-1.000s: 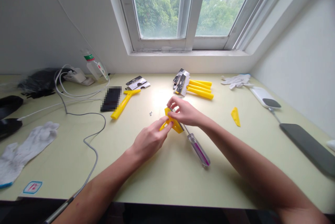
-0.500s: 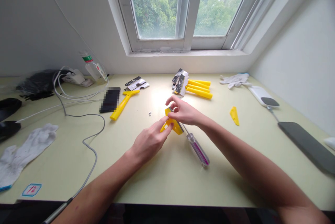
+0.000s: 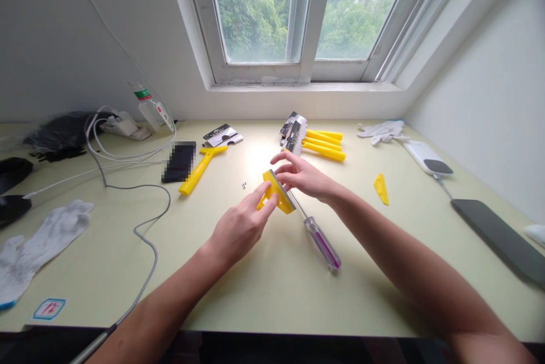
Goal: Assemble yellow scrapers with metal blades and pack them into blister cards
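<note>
My left hand grips a yellow scraper head between thumb and fingers, with its grey blade edge turned to the right. Just beyond that edge is my right hand, fingers loosely bent and apart; whether a fingertip touches the blade I cannot tell. Nothing shows in the right hand. Below it lies a screwdriver with a clear and purple handle, its tip hidden behind the hands. Several tiny metal pieces, perhaps nuts or screws, lie left of the scraper head.
A yellow scraper handle lies beside a phone and blade packs. Yellow handles with packaged heads sit at the back. A yellow plate, gloves, a power bank and a cable surround the work area.
My right hand has drawn back from the scraper head and its fingers have opened. The left hand has shifted slightly left with the scraper head, showing more of its yellow face.
</note>
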A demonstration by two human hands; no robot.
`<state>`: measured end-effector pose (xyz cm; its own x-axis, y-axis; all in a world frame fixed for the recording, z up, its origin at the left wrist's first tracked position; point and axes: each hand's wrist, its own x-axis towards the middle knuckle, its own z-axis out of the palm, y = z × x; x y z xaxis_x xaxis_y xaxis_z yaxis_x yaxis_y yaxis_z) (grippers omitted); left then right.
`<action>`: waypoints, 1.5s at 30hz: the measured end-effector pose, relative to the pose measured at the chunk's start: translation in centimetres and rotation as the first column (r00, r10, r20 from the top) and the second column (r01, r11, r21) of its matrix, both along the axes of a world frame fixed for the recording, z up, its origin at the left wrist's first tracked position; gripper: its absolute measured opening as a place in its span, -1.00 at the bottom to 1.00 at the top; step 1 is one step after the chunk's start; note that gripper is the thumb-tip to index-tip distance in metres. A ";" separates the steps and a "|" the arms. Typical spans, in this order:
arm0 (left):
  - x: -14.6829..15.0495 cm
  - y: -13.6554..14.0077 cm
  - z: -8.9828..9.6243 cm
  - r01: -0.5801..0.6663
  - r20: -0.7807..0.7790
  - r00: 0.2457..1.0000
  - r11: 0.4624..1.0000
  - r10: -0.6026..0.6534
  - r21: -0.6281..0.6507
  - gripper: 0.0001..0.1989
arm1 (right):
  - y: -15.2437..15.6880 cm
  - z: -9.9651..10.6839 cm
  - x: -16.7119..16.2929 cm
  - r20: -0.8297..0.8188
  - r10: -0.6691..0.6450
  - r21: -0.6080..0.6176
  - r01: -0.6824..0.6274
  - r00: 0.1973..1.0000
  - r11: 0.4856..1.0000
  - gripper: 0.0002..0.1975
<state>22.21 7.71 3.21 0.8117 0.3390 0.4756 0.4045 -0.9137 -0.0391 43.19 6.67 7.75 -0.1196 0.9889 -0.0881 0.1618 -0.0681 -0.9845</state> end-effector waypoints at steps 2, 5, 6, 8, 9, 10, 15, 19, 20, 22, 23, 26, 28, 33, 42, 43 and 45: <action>-0.1 0.0 0.2 -0.016 0.021 1.000 1.000 0.016 -0.009 -0.57 | -0.1 0.3 -0.2 -0.045 -0.012 0.004 0.012 0.999 1.000 -0.71; -0.4 0.2 0.4 -0.043 0.060 0.997 0.999 0.043 -0.012 -0.50 | -0.1 1.1 -0.1 -0.084 0.024 0.036 -0.021 0.996 0.999 -0.74; -0.5 0.3 0.5 -0.049 0.079 0.996 0.999 0.050 -0.017 -0.48 | -0.2 1.3 0.3 -0.060 0.055 0.060 -0.051 0.997 0.997 -0.75; -0.6 0.7 0.6 -0.047 0.145 0.988 0.997 0.056 -0.063 -0.47 | -0.6 1.7 1.9 0.111 0.053 0.136 -0.068 0.992 0.988 -0.77; -0.6 0.9 0.7 -0.041 0.194 0.979 0.994 0.061 -0.105 -0.47 | -1.0 1.8 3.0 0.253 0.001 0.177 -0.047 0.968 0.983 -0.79; -0.6 1.0 0.7 -0.034 0.255 0.964 0.987 0.074 -0.158 -0.49 | -1.5 1.8 4.3 0.405 -0.080 0.223 -0.014 0.911 0.975 -0.82; -0.6 1.2 1.7 0.073 0.428 0.832 0.695 0.353 -0.715 -0.64 | -4.9 -0.5 9.9 0.760 -0.125 0.145 0.020 0.638 0.989 -0.83; 0.0 1.1 2.3 0.369 0.422 0.776 0.206 0.469 -0.906 -0.73 | -6.3 -3.1 10.8 0.829 -0.075 0.111 -0.031 0.555 0.993 -0.82; 0.2 1.1 2.3 0.424 0.437 0.756 0.144 0.487 -0.894 -0.72 | -6.3 -3.5 10.7 0.842 -0.078 0.117 -0.040 0.534 0.992 -0.83; 0.5 1.2 2.3 0.499 0.455 0.723 0.063 0.520 -0.864 -0.69 | -6.1 -4.0 10.7 0.855 -0.084 0.122 -0.042 0.512 0.992 -0.85; 0.6 1.2 2.3 0.523 0.458 0.712 0.033 0.532 -0.852 -0.68 | -5.9 -4.1 10.7 0.856 -0.086 0.123 -0.039 0.510 0.992 -0.86; 0.7 1.0 2.3 0.570 0.464 0.702 -0.035 0.540 -0.821 -0.66 | -5.6 -4.4 11.0 0.858 -0.088 0.123 -0.037 0.507 0.992 -0.85; 0.7 0.9 2.4 0.577 0.459 0.717 -0.076 0.525 -0.813 -0.66 | -5.5 -4.6 11.2 0.860 -0.088 0.128 -0.046 0.503 0.991 -0.84; 0.6 0.5 2.4 0.578 0.465 0.751 -0.127 0.468 -0.806 -0.69 | -5.6 -4.3 10.4 0.861 -0.111 0.165 -0.066 0.497 0.984 -0.86; 1.5 -0.4 1.5 0.533 0.434 0.798 -0.152 0.418 -0.832 -0.65 | -4.8 0.2 2.7 0.668 -0.195 0.520 -0.263 0.719 0.813 -0.84; 1.6 -0.5 1.5 0.528 0.432 0.802 -0.153 0.412 -0.835 -0.66 | -4.5 0.4 2.0 0.674 -0.197 0.537 -0.290 0.712 0.792 -0.84; 1.6 -0.7 1.4 0.522 0.429 0.809 -0.156 0.403 -0.839 -0.68 | -3.9 0.7 1.2 0.698 -0.205 0.555 -0.338 0.686 0.760 -0.83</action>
<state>23.81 7.02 4.61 0.7043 0.7033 -0.0965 -0.1394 0.2703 0.9526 44.36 2.78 8.44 -0.3593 0.8304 0.4259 0.7685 0.5222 -0.3698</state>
